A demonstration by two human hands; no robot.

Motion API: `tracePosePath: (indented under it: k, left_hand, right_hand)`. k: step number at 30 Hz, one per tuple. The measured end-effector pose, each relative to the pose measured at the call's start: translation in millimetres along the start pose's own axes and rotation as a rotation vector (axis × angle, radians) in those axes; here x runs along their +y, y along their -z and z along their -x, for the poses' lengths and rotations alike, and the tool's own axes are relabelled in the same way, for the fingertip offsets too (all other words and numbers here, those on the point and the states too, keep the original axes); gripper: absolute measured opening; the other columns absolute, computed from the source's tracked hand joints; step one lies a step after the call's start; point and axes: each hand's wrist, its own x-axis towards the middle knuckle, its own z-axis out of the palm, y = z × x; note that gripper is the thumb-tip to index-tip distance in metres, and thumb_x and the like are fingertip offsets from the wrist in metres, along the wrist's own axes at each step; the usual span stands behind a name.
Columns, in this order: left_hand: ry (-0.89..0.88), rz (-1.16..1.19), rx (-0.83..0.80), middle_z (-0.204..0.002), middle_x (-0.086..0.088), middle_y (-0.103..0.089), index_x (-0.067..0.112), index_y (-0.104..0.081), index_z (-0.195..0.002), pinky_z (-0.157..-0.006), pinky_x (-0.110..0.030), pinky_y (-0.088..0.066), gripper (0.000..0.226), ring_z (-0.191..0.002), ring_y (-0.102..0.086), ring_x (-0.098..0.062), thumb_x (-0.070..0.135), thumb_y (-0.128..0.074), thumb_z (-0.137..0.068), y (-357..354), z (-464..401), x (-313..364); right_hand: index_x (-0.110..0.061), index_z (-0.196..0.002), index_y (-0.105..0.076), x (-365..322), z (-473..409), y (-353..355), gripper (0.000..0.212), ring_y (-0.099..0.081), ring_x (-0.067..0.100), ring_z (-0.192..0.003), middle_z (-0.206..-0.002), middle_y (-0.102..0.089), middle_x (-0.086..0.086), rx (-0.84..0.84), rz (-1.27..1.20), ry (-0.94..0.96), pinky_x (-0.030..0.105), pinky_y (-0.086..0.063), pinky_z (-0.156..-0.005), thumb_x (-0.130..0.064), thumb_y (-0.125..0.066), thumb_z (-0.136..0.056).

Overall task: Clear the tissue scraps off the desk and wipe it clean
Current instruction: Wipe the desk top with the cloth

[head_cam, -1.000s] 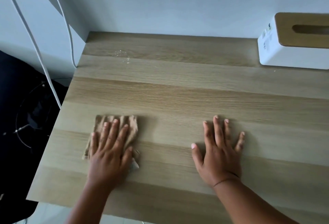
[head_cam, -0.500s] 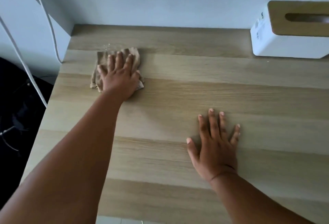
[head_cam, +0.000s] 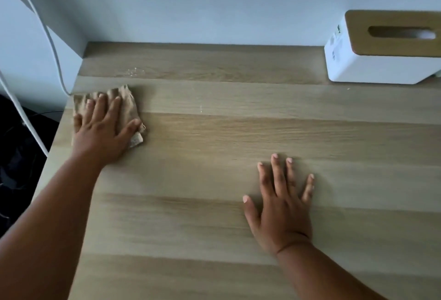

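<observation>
The left hand point(head_cam: 101, 130) lies flat on a crumpled tan cloth point(head_cam: 125, 102), fingers straight and slightly spread, pressing the cloth down onto the wooden desk point(head_cam: 226, 216) close to its left edge and toward the far left corner. The cloth shows beyond the fingertips and to the right of the thumb, where a pale corner of it sticks out; the part under the palm is hidden. The left forearm stretches in from the lower left across the near part of the desk. The right hand point(head_cam: 282, 209) rests palm down on bare wood, right of the middle of the desk and well apart from the cloth, its fingers straight and fanned apart with the thumb out to the left; it holds nothing. Just beyond the cloth, toward the wall, a small glinting patch point(head_cam: 135, 71) sits on the surface; whether it is liquid or fine scraps cannot be told. A few tiny pale specks point(head_cam: 201, 108) lie farther right on the wood. At the far right corner a white tissue box point(head_cam: 372, 65) with a wooden slotted lid stands against the wall. White cables point(head_cam: 51, 46) hang down past the left side of the desk
</observation>
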Motion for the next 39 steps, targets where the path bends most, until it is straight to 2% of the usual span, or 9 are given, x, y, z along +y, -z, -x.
tracePosePath:
  k: [3,7,13,19,22,25,30,34,39]
  left_hand:
    - [0.123,-0.019,-0.022,-0.174,0.0,0.002,0.037,-0.003,-0.163,-0.126,-0.055,0.005,0.104,-0.16,0.009,-0.024,0.097,-0.006,-0.078,1,-51,22]
    - [0.081,-0.007,-0.027,-0.174,0.001,0.005,0.038,-0.006,-0.163,-0.125,-0.061,0.005,0.098,-0.159,0.011,-0.026,0.092,-0.009,-0.082,-1,-82,73]
    - [-0.297,-0.014,-0.011,-0.174,0.002,-0.003,0.035,-0.016,-0.163,-0.127,-0.056,-0.002,0.086,-0.16,0.001,-0.021,0.081,-0.022,-0.09,-9,-31,130]
    - [-0.672,0.015,0.034,-0.172,0.005,-0.018,0.03,-0.028,-0.162,-0.125,-0.058,-0.018,0.079,-0.16,-0.012,-0.019,0.073,-0.036,-0.095,-17,39,51]
    - [-0.546,-0.021,0.039,-0.172,0.006,-0.017,0.034,-0.024,-0.163,-0.125,-0.056,-0.02,0.08,-0.16,-0.013,-0.018,0.075,-0.031,-0.095,-12,27,1]
    - [-0.266,-0.004,0.023,-0.172,0.007,-0.012,0.04,-0.017,-0.163,-0.124,-0.047,-0.013,0.085,-0.16,-0.009,-0.019,0.084,-0.026,-0.09,-2,-17,-15]
    - [-0.027,0.001,-0.011,-0.174,-0.002,-0.004,0.039,-0.01,-0.161,-0.125,-0.059,-0.004,0.093,-0.16,-0.002,-0.027,0.09,-0.017,-0.084,2,-95,31]
    - [-0.156,-0.013,-0.051,-0.174,-0.001,0.0,0.04,-0.011,-0.163,-0.126,-0.059,-0.003,0.088,-0.16,0.003,-0.025,0.08,-0.022,-0.086,-2,-89,113]
    - [-0.507,-0.053,0.004,-0.174,-0.001,-0.008,0.037,-0.018,-0.163,-0.125,-0.063,-0.007,0.08,-0.16,-0.001,-0.025,0.076,-0.025,-0.093,-36,22,176]
  right_hand:
    - [-0.021,-0.159,-0.034,0,0,1,0.081,-0.009,0.038,-0.158,-0.172,-0.013,0.01,-0.022,0.006,-0.008,0.074,-0.01,-0.118,-0.063,-0.041,-0.09]
    - [-0.021,-0.158,-0.037,0,0,1,0.081,-0.011,0.039,-0.158,-0.172,-0.016,0.011,-0.013,-0.005,-0.006,0.074,-0.01,-0.118,-0.063,-0.043,-0.09]
    - [-0.02,-0.16,-0.034,0,0,1,0.08,-0.007,0.037,-0.159,-0.173,-0.013,0.01,-0.025,0.013,-0.003,0.074,-0.01,-0.119,-0.064,-0.04,-0.092]
    - [-0.021,-0.159,-0.036,-1,1,5,0.081,-0.007,0.037,-0.159,-0.173,-0.011,0.009,-0.026,-0.009,-0.004,0.074,-0.01,-0.119,-0.063,-0.045,-0.09]
    - [-0.021,-0.159,-0.037,-1,2,6,0.082,-0.008,0.038,-0.159,-0.173,-0.011,0.01,-0.029,-0.015,0.003,0.074,-0.01,-0.119,-0.063,-0.046,-0.09]
    - [-0.021,-0.159,-0.036,-1,1,7,0.082,-0.008,0.038,-0.159,-0.173,-0.011,0.01,-0.031,-0.011,-0.001,0.074,-0.01,-0.119,-0.064,-0.045,-0.09]
    - [-0.022,-0.16,-0.034,-2,1,5,0.081,-0.007,0.038,-0.159,-0.173,-0.012,0.011,-0.051,-0.013,0.001,0.075,-0.011,-0.118,-0.064,-0.043,-0.092]
    - [-0.021,-0.16,-0.033,-2,0,6,0.081,-0.008,0.039,-0.159,-0.173,-0.012,0.011,-0.062,-0.003,-0.004,0.074,-0.01,-0.118,-0.063,-0.043,-0.091]
    - [-0.021,-0.158,-0.038,-3,0,8,0.081,-0.011,0.037,-0.158,-0.172,-0.015,0.009,-0.048,-0.007,-0.006,0.074,-0.01,-0.119,-0.063,-0.044,-0.09]
